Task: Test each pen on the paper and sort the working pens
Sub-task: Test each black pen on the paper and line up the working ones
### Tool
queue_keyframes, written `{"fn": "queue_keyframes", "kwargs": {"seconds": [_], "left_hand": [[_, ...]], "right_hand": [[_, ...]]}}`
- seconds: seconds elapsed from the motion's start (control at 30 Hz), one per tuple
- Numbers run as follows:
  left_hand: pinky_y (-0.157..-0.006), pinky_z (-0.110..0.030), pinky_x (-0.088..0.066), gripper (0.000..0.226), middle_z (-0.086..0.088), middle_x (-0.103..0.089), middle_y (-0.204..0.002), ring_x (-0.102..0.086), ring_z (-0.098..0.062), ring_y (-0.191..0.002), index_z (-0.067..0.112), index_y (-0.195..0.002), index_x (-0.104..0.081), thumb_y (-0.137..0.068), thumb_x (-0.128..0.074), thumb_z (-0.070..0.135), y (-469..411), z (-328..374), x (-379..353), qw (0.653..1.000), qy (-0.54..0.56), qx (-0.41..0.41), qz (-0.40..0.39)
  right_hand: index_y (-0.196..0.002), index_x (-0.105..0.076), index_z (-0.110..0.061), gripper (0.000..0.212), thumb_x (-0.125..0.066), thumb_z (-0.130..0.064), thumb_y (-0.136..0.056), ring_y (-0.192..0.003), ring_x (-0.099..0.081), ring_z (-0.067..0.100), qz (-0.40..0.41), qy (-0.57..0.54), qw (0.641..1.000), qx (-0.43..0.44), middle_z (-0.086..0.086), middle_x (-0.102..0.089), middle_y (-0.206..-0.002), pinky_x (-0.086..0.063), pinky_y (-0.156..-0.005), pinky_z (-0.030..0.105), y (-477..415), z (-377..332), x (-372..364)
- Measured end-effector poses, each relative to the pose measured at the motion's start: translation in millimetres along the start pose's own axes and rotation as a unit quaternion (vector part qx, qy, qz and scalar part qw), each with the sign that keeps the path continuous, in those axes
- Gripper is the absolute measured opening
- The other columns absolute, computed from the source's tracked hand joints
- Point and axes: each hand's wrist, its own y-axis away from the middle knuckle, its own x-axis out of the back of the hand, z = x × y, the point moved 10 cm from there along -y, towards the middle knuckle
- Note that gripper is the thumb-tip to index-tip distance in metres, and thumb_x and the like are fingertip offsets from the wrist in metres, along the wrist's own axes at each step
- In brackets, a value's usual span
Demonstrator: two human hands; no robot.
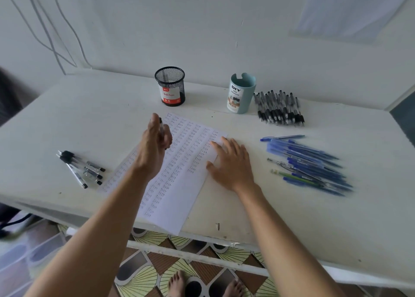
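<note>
A white paper sheet point(179, 184) covered in rows of small written test words lies at the table's middle. My left hand point(152, 148) is raised above its left part and grips a clear black-tipped pen point(162, 128), mostly hidden by the fingers. My right hand point(231, 162) rests flat with spread fingers on the sheet's right edge. Several black pens point(83, 168) lie at the left. A pile of blue pens point(310, 164) lies at the right. Further back right lies a row of black pens point(280, 108).
A black mesh cup point(170, 85) stands behind the paper, and a teal desk organizer cup point(241, 93) stands to its right. The white table point(292, 218) ends at a front edge close to me; a wall closes the back. My bare feet show on the patterned floor below.
</note>
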Motion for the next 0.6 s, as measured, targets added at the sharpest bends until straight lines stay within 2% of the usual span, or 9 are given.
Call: {"fn": "queue_keyframes", "kwargs": {"seconds": [0.07,0.13,0.23,0.3,0.37,0.4,0.47,0.53,0.6], "left_hand": [[-0.062,-0.032,-0.023,0.051,0.006,-0.028,-0.047,-0.018,-0.019,-0.059,0.020,-0.052,-0.027,-0.079,-0.043,0.060,-1.1,3.0,-8.1,0.999,0.044,-0.004,0.001],[-0.064,-0.034,-0.025,0.050,0.001,-0.025,-0.049,-0.023,-0.019,-0.057,0.017,-0.046,-0.027,-0.078,-0.039,0.055,-3.1,0.7,-14.8,0.998,0.064,0.005,-0.014],[-0.063,-0.033,-0.029,0.063,-0.002,-0.030,-0.056,-0.028,-0.018,-0.057,0.013,-0.051,-0.044,-0.087,-0.034,0.063,-3.4,-9.7,-27.2,0.993,0.102,0.050,-0.040],[-0.059,-0.030,-0.030,0.060,-0.004,-0.039,-0.062,-0.032,-0.015,-0.056,0.014,-0.065,-0.063,-0.092,-0.043,0.063,-3.9,-18.9,-33.1,0.996,0.055,0.054,-0.046],[-0.058,-0.029,-0.035,0.050,-0.006,-0.054,-0.064,-0.043,-0.015,-0.056,0.011,-0.079,-0.072,-0.103,-0.044,0.045,-5.8,-26.4,-31.8,0.999,-0.021,0.025,-0.035],[-0.060,-0.030,-0.040,0.053,-0.008,-0.064,-0.072,-0.052,-0.017,-0.061,0.009,-0.085,-0.073,-0.106,-0.039,0.043,-6.6,-30.2,-28.7,0.998,-0.050,0.013,-0.024],[-0.066,-0.033,-0.049,0.064,-0.012,-0.069,-0.089,-0.062,-0.023,-0.075,0.009,-0.099,-0.071,-0.102,-0.027,0.055,-5.4,-36.1,-23.4,0.995,-0.095,0.002,-0.010],[-0.062,-0.040,-0.051,0.065,-0.014,-0.064,-0.083,-0.063,-0.030,-0.068,0.012,-0.103,-0.066,-0.099,-0.023,0.059,-2.7,-36.0,-21.2,0.986,-0.166,-0.028,-0.004],[-0.059,-0.043,-0.053,0.055,-0.014,-0.062,-0.073,-0.064,-0.031,-0.058,0.010,-0.097,-0.061,-0.102,-0.029,0.053,0.6,-33.5,-20.5,0.975,-0.215,-0.051,0.009]], "right_hand": [[-0.155,-0.024,-0.033,0.072,-0.035,-0.056,-0.088,-0.153,-0.001,0.021,0.009,-0.005,1.000,0.002,0.002,-0.010,-0.166,0.006,-0.123,0.044,1.5,-1.6,1.2],[-0.155,-0.026,-0.031,0.075,-0.032,-0.056,-0.084,-0.153,-0.003,0.022,0.024,-0.009,1.000,0.002,0.002,-0.012,-0.166,0.005,-0.123,0.044,3.4,-3.2,3.9],[-0.155,-0.025,-0.030,0.074,-0.029,-0.054,-0.085,-0.153,-0.002,0.022,0.025,-0.005,1.000,0.005,0.004,-0.011,-0.166,0.004,-0.123,0.045,4.8,-5.1,4.7],[-0.156,-0.023,-0.030,0.073,-0.026,-0.053,-0.087,-0.153,0.001,0.022,0.017,-0.004,1.000,0.007,0.004,-0.008,-0.167,0.005,-0.123,0.046,4.5,-4.8,4.0],[-0.156,-0.020,-0.030,0.067,-0.026,-0.053,-0.093,-0.153,0.003,0.022,0.009,-0.004,1.000,0.009,0.004,-0.004,-0.167,0.006,-0.123,0.046,3.7,-3.7,2.4],[-0.157,-0.019,-0.030,0.064,-0.028,-0.051,-0.097,-0.154,0.004,0.021,0.005,-0.004,1.000,0.010,0.004,-0.003,-0.167,0.006,-0.123,0.046,3.3,-3.2,1.4],[-0.157,-0.017,-0.030,0.060,-0.031,-0.047,-0.101,-0.154,0.005,0.022,0.000,0.000,1.000,0.010,0.005,-0.002,-0.167,0.006,-0.123,0.046,2.3,-3.1,-0.7],[-0.158,-0.014,-0.029,0.061,-0.029,-0.045,-0.102,-0.153,0.007,0.023,-0.006,0.016,1.000,0.010,0.006,0.000,-0.167,0.007,-0.123,0.047,1.1,-3.9,-3.2],[-0.158,-0.012,-0.028,0.062,-0.029,-0.047,-0.101,-0.153,0.007,0.023,-0.007,0.032,0.999,0.009,0.006,0.002,-0.167,0.007,-0.123,0.048,0.2,-4.5,-5.1]]}}
